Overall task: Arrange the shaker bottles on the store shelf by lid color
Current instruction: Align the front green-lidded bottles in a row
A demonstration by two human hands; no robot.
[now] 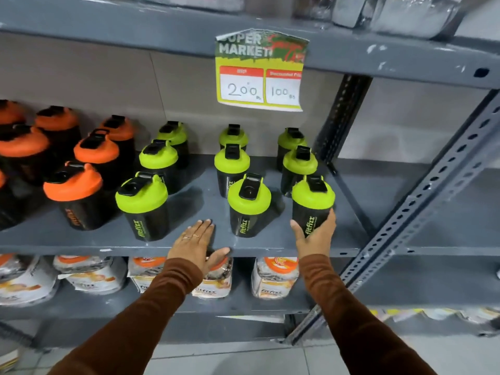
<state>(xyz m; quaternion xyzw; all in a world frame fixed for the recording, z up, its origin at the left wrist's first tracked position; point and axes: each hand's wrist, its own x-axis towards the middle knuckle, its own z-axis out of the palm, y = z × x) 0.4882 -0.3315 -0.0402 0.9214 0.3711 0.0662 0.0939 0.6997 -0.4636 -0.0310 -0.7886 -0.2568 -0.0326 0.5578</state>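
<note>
On the grey shelf, black shaker bottles stand sorted: the orange-lidded bottles crowd the left end and the green-lidded bottles fill the middle and right in three front-to-back rows, under a hanging price tag and above bagged goods on the lower shelf. The left hand lies flat and open on the shelf's front edge, in the gap between two green-lidded rows, holding nothing. The right hand has its grip curled around the lower body of the front right green-lidded bottle, which stands upright beside the slotted steel upright.
</note>
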